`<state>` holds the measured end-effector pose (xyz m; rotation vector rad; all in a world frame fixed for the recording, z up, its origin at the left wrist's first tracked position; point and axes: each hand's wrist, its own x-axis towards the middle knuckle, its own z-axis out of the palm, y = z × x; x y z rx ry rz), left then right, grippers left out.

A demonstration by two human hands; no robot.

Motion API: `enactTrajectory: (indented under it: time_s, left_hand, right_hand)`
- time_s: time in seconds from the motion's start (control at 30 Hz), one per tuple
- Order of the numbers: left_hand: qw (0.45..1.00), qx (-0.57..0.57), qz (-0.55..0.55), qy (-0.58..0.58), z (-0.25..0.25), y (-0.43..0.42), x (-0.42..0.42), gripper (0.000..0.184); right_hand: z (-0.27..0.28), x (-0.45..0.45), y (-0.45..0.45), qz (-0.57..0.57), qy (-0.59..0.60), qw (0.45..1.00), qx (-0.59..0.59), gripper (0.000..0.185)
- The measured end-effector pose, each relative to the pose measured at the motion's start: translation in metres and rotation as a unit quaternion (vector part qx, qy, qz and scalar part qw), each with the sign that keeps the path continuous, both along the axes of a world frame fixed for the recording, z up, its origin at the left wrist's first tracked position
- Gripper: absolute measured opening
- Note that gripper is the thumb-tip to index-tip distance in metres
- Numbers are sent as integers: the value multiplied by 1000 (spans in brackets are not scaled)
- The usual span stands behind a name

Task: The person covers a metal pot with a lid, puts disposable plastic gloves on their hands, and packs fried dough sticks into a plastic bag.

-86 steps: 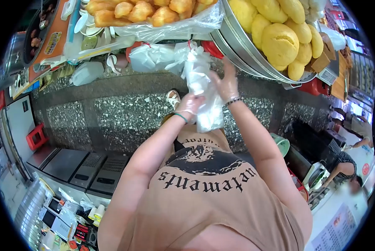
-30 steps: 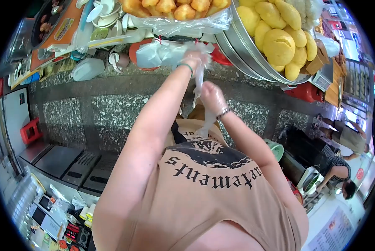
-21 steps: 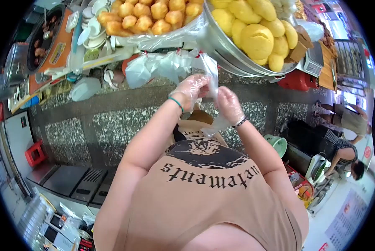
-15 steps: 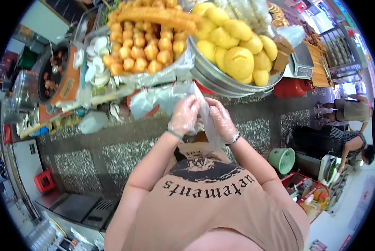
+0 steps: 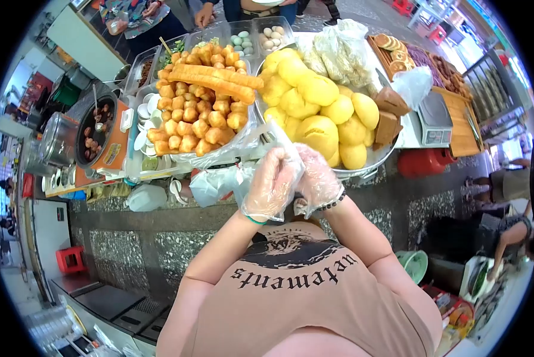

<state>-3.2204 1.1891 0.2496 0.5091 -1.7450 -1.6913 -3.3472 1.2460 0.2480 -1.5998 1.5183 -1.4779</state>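
Both my hands wear thin see-through plastic gloves and are close together before my chest. My left hand (image 5: 271, 185) is closed with its fingers pinched on a thin plastic bag (image 5: 280, 134). From the other side my right hand (image 5: 317, 178) grips the same bag, its fingers curled and partly hidden behind the film. Just beyond them stands a big metal basin (image 5: 374, 169) heaped with yellow buns (image 5: 318, 135). Left of it, fried dough sticks (image 5: 199, 113) stand bundled on end, with long ones laid across the top. Pale plastic bags (image 5: 212, 185) hang below the counter edge.
An orange cooker (image 5: 113, 138) of dark broth and eggs stands left. Trays of eggs (image 5: 242, 43) line the far side, where people stand. A scale (image 5: 435, 118) and a red gas cylinder (image 5: 420, 162) are right. Behind, a person bends near a green bucket (image 5: 414, 265).
My hands have come together and the bag is gathered between them. The view has tilted up, so the egg trays and the people across the counter now show.
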Motion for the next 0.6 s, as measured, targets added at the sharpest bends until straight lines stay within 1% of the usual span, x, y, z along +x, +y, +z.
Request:
enactTrajectory:
  time_s: [0.03,0.07,0.1,0.13,0.17,0.2,0.23,0.27,0.3,0.33,0.37,0.4,0.43,0.47,0.5,0.53,0.57,0.6]
  left_hand:
    - [998,-42,-12,37,13,3,-17,23]
    - [999,-42,-3,34,23,7,-32,23]
    - [996,-68,57,-22,30,12,-47,23]
    - [986,-89,115,-80,31,15,-61,24]
    - [993,-14,112,-16,24,10,-76,24]
    - [993,16,120,7,20,7,-84,15]
    - [989,18,148,-18,14,0,-85,10]
    - [983,19,175,-42,10,-8,-86,6]
    - [979,29,199,-25,8,-12,-89,10]
    - [975,39,220,-10,9,-14,-91,15]
    - [973,41,225,-12,1,-22,-87,15]
    - [892,-255,340,-153,-12,-33,-80,20]
    - [697,-520,409,-276,-5,-36,-80,24]
    - [695,-521,410,-280,1,-33,-81,24]
    - [856,-281,362,-238,9,-27,-80,28]
    - [943,-16,282,-176,18,-22,-84,32]
    - [922,-169,312,-153,16,-20,-92,27]
    - [924,-168,306,-157,15,-20,-94,27]
  right_hand:
    - [3,-12,-1,-13,-267,963,33,4]
    - [4,-23,-1,-27,-514,855,71,4]
    - [6,-33,-3,-70,-365,927,45,4]
    - [18,-40,-4,-99,-281,955,-1,5]
    - [15,-53,-7,-103,-228,968,-20,5]
    - [14,-66,-10,-107,-173,978,-38,6]
    - [18,-74,-13,-103,-241,965,-24,6]
    - [20,-80,-17,-95,-240,966,-20,6]
    - [20,-84,-20,-70,-372,925,-38,8]
    - [19,-89,-21,-47,-498,864,-54,10]
    - [13,-96,-23,-10,-517,853,-72,16]
    - [12,-105,-24,-7,-519,852,-68,16]
    - [16,-112,-25,-12,-536,843,-52,17]
    - [21,-115,-28,-17,-553,833,-37,19]
    - [27,-114,-28,-34,-532,845,39,21]
    - [23,-108,-31,-36,-535,843,38,21]
    - [17,-99,-33,-27,-451,890,60,23]
    - [14,-90,-34,-19,-363,928,81,25]
